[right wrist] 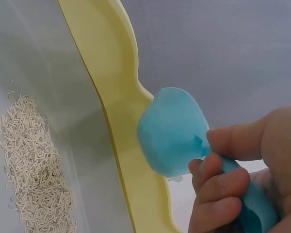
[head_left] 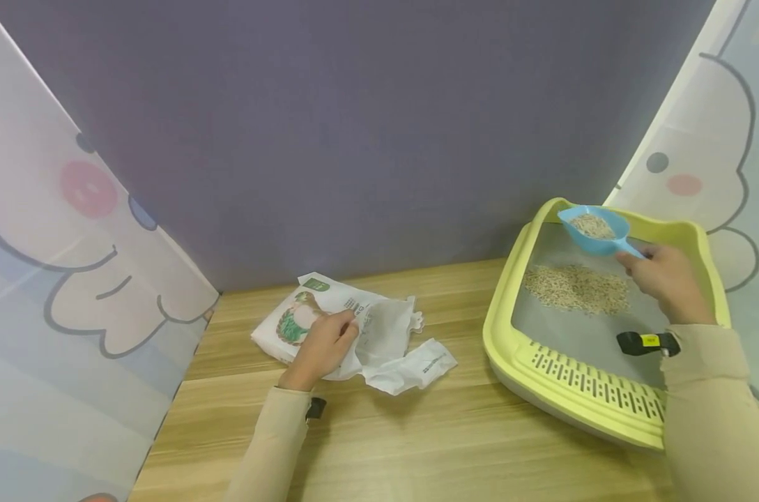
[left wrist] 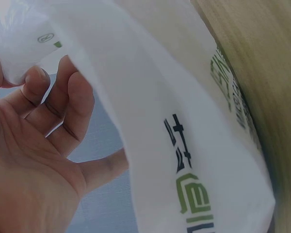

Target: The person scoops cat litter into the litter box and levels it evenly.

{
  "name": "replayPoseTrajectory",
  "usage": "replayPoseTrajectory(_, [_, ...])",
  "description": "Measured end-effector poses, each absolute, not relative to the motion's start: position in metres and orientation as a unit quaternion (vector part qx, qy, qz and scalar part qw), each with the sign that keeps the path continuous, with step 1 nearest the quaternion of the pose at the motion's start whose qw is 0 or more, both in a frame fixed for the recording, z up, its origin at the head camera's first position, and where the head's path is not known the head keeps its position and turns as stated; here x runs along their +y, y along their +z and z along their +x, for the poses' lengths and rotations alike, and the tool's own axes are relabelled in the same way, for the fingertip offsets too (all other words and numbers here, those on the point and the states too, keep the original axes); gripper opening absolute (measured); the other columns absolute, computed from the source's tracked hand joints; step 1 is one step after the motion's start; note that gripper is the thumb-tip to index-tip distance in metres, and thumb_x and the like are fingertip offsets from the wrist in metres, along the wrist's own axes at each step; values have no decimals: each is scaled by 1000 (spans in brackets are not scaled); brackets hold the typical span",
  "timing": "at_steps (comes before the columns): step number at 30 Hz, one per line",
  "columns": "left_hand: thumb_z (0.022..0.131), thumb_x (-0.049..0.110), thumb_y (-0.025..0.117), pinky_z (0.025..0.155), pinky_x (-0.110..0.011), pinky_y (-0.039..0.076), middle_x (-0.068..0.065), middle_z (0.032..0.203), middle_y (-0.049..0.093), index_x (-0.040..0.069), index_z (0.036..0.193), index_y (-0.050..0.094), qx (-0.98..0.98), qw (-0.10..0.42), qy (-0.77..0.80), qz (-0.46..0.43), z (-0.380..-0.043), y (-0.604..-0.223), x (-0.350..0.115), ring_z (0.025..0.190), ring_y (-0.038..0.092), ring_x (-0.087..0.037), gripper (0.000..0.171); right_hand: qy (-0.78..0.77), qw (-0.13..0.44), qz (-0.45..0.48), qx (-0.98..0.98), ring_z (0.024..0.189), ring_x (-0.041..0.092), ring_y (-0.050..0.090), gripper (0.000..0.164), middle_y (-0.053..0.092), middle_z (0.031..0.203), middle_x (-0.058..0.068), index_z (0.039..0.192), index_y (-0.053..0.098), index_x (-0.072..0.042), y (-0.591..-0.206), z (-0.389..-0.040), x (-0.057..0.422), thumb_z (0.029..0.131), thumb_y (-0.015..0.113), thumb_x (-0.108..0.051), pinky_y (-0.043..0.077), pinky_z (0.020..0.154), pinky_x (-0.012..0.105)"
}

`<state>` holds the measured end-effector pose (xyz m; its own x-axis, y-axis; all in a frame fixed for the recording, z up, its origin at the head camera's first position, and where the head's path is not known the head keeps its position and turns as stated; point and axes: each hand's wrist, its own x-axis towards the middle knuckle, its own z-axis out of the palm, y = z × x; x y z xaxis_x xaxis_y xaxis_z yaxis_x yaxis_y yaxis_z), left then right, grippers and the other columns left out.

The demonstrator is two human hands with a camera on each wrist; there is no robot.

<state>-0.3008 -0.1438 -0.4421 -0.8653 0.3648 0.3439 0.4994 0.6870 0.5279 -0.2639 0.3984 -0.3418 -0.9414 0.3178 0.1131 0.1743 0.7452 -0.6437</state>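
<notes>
My left hand grips the edge of a torn-open white litter bag lying on the table. In the left wrist view, curled fingers of the left hand meet the plastic of the bag at upper left. My right hand holds a light-blue scoop by its handle, its bowl loaded with pale litter pellets. The scoop is raised over the back of a yellow-rimmed litter box. Below it, a heap of pellets spreads on the grey bottom. The right wrist view shows the scoop's underside.
The wooden table carries both bag and box. A slotted yellow ledge spans the box's near side. Behind stands a dark grey panel; cartoon-printed panels flank the table.
</notes>
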Motion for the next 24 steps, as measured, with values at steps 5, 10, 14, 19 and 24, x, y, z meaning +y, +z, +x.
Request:
replayPoseTrajectory(5, [100,17,51,56,-25,35,8,60,39,20,71,45,-912,110,-317,-236,-301,-443,-145,57,39,-8,30,321,85,-134,-934,62,15,48,49,55,70,-2,95,62,2,-345,-265,403,103,48,-44,41,55,36])
replayPoseTrajectory(10, [100,18,51,56,-25,35,7,61,40,20,71,47,-913,104,-318,-235,-301,-443,-143,57,40,-9,29,296,58,-131,-944,67,20,50,51,58,74,3,96,62,4,-349,-266,406,104,46,-45,42,57,37])
replayPoseTrajectory(14, [101,18,50,56,-25,35,7,60,41,20,72,47,-913,101,-317,-235,-301,-443,-142,57,40,-9,29,304,22,-111,-946,68,19,51,47,58,75,1,100,61,6,-351,-268,404,105,46,-39,42,60,35])
replayPoseTrajectory(19, [101,19,49,56,-25,34,7,60,39,19,71,47,-914,101,-314,-235,-300,-443,-142,56,38,-8,30,322,-22,-93,-942,64,14,50,38,57,73,-2,102,63,5,-354,-272,400,104,48,-30,41,63,33])
replayPoseTrajectory(24, [101,18,49,56,-25,34,8,60,39,19,71,47,-915,102,-312,-235,-300,-442,-142,56,38,-8,30,319,-57,-69,-943,57,13,45,31,48,64,-4,90,61,-2,-354,-274,398,104,49,-27,39,62,33])
